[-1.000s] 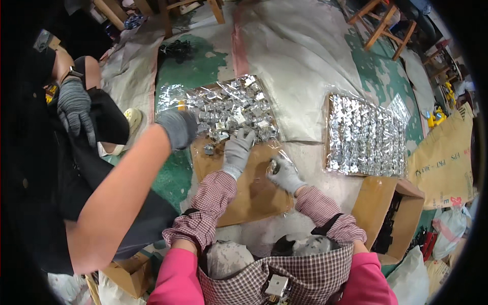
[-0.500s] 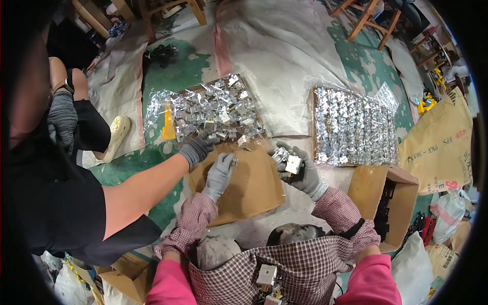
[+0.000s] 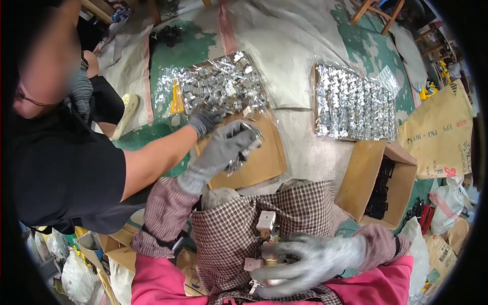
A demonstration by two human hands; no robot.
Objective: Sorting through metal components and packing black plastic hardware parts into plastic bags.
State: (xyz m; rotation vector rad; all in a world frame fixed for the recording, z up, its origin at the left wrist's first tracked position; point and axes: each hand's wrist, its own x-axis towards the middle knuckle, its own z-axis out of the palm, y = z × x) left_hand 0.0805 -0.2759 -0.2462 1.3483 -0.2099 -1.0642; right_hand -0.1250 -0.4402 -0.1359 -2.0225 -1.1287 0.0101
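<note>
Left hand [image 3: 223, 146] curls around metal parts [image 3: 235, 165]; right hand [image 3: 316, 258], spread, grip unclear, overlaps pieces [image 3: 266, 220] on the apron [image 3: 223, 234], seemingly a handy tray.

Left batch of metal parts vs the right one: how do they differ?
The left batch lies jumbled; the right batch sits in neat rows. A co-worker's hand is at the left batch's near edge; none touches the right batch. Both have silvery parts and shiny plastic film.
</note>
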